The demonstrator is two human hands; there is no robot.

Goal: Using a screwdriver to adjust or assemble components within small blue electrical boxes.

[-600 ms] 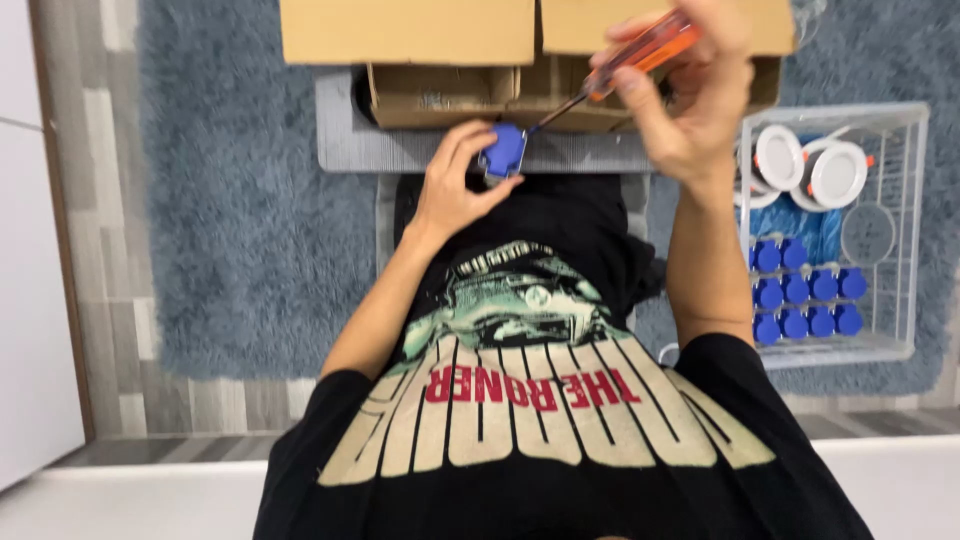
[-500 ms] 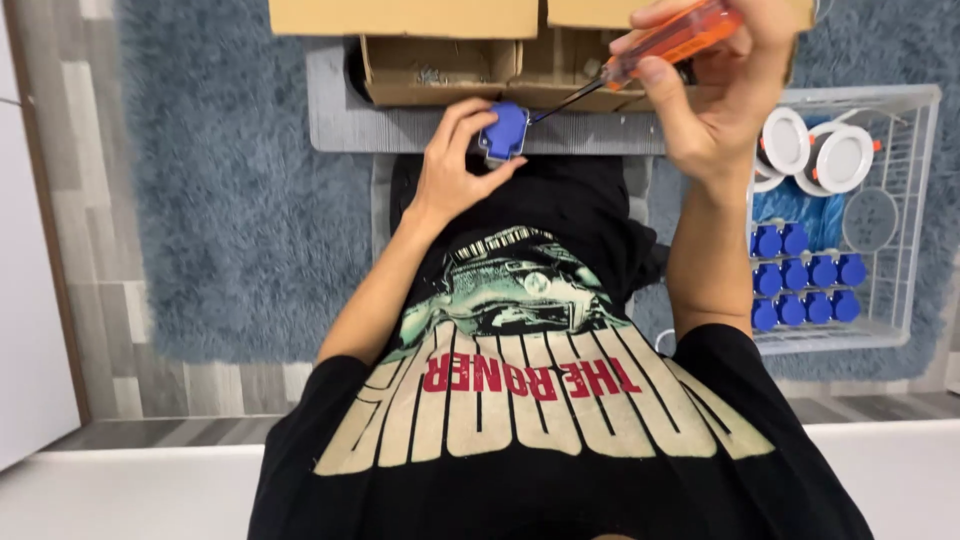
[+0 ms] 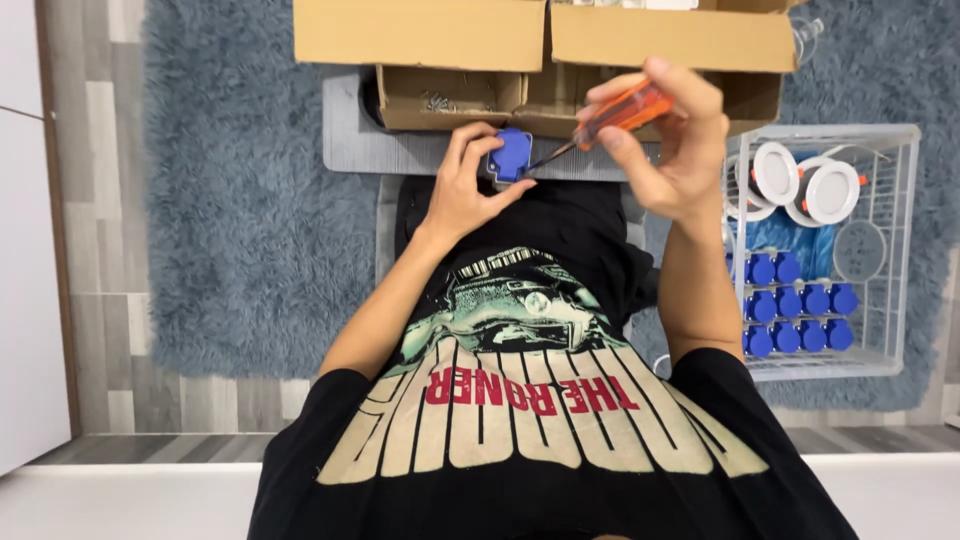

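Gripping a small blue plastic part (image 3: pixel 512 155), the left hand (image 3: pixel 462 195) pinches it between thumb and fingertips, with the part held at the near edge of a grey board (image 3: pixel 400 150). Just to the right of that grip, the right hand (image 3: pixel 672 150) is closed around the orange handle of a screwdriver (image 3: pixel 610 118), whose thin shaft slants down and left so that its tip meets the blue part. Beyond both hands lies an open cardboard box (image 3: pixel 540 60) with its flaps spread wide. Farther right of the screwdriver grip stands a white wire basket (image 3: pixel 905 250), holding two round white lamp fittings (image 3: pixel 805 185) at its far end and rows of blue parts (image 3: pixel 800 315) nearer the person. Under everything lies a shaggy blue-grey rug (image 3: pixel 240 230) on a wood-pattern floor.
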